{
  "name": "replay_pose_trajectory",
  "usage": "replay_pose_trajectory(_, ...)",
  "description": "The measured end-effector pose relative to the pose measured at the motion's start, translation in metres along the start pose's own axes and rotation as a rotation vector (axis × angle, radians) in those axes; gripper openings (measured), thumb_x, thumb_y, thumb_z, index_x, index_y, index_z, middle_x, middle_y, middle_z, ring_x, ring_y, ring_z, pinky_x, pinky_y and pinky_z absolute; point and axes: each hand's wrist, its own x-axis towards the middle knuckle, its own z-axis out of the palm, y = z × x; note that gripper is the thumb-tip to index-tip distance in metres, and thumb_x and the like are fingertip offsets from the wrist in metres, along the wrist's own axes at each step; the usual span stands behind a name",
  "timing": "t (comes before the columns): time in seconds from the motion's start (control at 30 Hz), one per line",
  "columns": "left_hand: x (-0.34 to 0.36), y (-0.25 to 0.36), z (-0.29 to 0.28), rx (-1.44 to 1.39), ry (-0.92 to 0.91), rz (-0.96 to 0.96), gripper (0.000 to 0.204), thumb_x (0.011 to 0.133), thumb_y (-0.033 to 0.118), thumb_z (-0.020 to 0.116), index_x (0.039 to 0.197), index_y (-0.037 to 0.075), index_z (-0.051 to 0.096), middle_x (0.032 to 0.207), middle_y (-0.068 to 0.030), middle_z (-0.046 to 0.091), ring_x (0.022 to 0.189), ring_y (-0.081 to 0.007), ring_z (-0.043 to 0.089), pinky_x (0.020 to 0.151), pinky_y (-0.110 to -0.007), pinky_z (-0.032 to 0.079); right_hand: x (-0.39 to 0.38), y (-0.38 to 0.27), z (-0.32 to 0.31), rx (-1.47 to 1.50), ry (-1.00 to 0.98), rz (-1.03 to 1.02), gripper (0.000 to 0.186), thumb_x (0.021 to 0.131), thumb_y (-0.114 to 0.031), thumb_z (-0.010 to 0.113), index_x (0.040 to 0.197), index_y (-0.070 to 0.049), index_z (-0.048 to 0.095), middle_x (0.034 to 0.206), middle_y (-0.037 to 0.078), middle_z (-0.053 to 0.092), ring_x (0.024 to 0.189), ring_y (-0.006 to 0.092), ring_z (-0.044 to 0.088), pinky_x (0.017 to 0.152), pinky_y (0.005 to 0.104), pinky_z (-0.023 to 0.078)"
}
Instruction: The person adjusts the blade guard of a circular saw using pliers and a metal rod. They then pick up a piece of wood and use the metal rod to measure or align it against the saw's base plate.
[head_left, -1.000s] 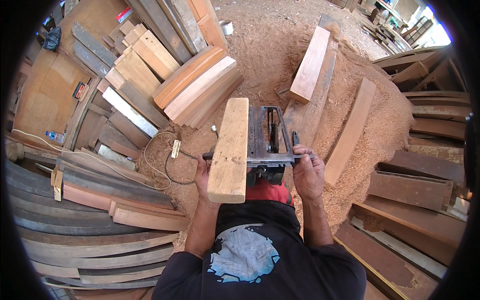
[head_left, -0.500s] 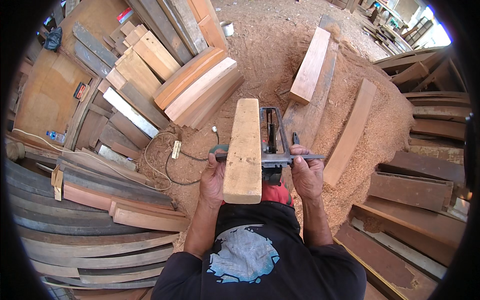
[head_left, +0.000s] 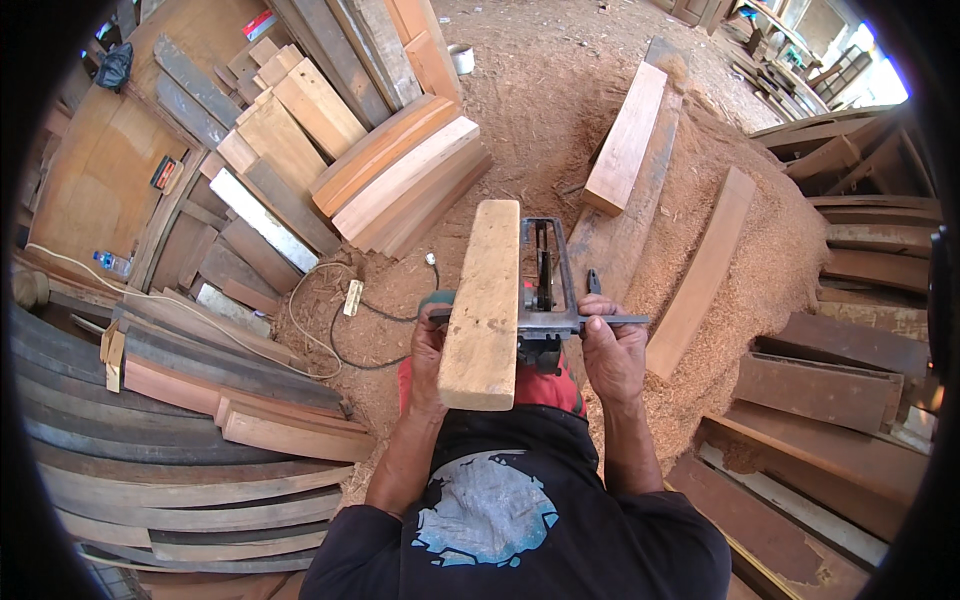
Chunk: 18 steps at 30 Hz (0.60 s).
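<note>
A circular saw (head_left: 563,285) with a dark open base plate lies base-up before my body. A thick pale wooden block (head_left: 483,310) lies lengthwise over its left side, tilted slightly. From under the block, a flat dark metal bar (head_left: 626,320) runs out on both sides. My right hand (head_left: 615,358) is closed on the bar's right part, thumb on top. Close against the block's left edge, my left hand (head_left: 428,350) is closed round the bar's left end; the block hides part of its fingers. Pliers (head_left: 594,282) lie just beyond my right hand.
Sawdust covers the ground. Two planks lie ahead right, a long board (head_left: 705,270) and a thick beam (head_left: 627,140) on a wide plank. Stacked timber (head_left: 400,180) stands ahead left, with more piles on both sides. A power cord (head_left: 375,364) and a white socket strip (head_left: 353,298) lie left.
The block's near end has swung slightly left, so it slants more. My left hand has come closer in along its edge. My right hand keeps its hold on the bar.
</note>
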Motion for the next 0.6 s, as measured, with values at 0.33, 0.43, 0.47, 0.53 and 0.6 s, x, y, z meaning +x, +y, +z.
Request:
replay_pose_trajectory(0.33,-0.012,0.019,0.031,0.005,0.041,-0.05,0.044,0.084,0.004,0.08,0.122,0.01,0.058,0.124,-0.0121,0.069,0.11,-0.0228,0.071,0.09,-0.041,0.063,-0.001,-0.003,0.01,-0.047,0.004,-0.009,0.018,0.094,-0.011,0.073,0.103,0.004,0.071,0.118,0.012,0.064,0.109,0.0171,0.06,0.099,0.0329,0.046)
replay_pose_trajectory(0.43,-0.012,0.02,0.03,0.049,0.024,-0.043,0.043,0.083,0.005,0.081,0.119,0.009,0.058,0.123,-0.012,0.069,0.109,-0.022,0.071,0.09,-0.04,0.062,0.0,-0.004,0.011,-0.066,0.017,-0.014,0.017,0.095,-0.011,0.072,0.103,0.004,0.07,0.118,0.012,0.064,0.109,0.0171,0.059,0.099,0.0331,0.046)
replay_pose_trajectory(0.47,-0.012,0.019,0.031,0.075,0.029,-0.046,0.043,0.083,0.005,0.081,0.118,0.009,0.058,0.122,-0.0117,0.07,0.108,-0.0215,0.071,0.09,-0.039,0.062,-0.001,-0.003,0.01,-0.069,0.021,-0.017,0.017,0.095,-0.011,0.072,0.103,0.004,0.07,0.118,0.012,0.064,0.109,0.0171,0.06,0.099,0.033,0.047)
replay_pose_trajectory(0.53,-0.012,0.018,0.036,0.12,0.066,-0.046,0.041,0.083,0.006,0.082,0.117,0.008,0.058,0.119,-0.0107,0.071,0.105,-0.0201,0.072,0.089,-0.037,0.062,-0.001,-0.002,0.007,-0.078,0.03,-0.021,0.017,0.095,-0.01,0.071,0.103,0.004,0.07,0.118,0.012,0.064,0.108,0.0169,0.06,0.098,0.0326,0.047)
replay_pose_trajectory(0.6,-0.013,0.017,0.038,0.161,0.098,-0.036,0.039,0.085,0.007,0.081,0.116,0.008,0.057,0.116,-0.0093,0.071,0.102,-0.0185,0.072,0.088,-0.035,0.062,-0.002,0.0,0.004,-0.078,0.017,-0.035,0.018,0.095,-0.008,0.07,0.106,0.005,0.069,0.119,0.013,0.063,0.106,0.0161,0.058,0.097,0.0322,0.046)
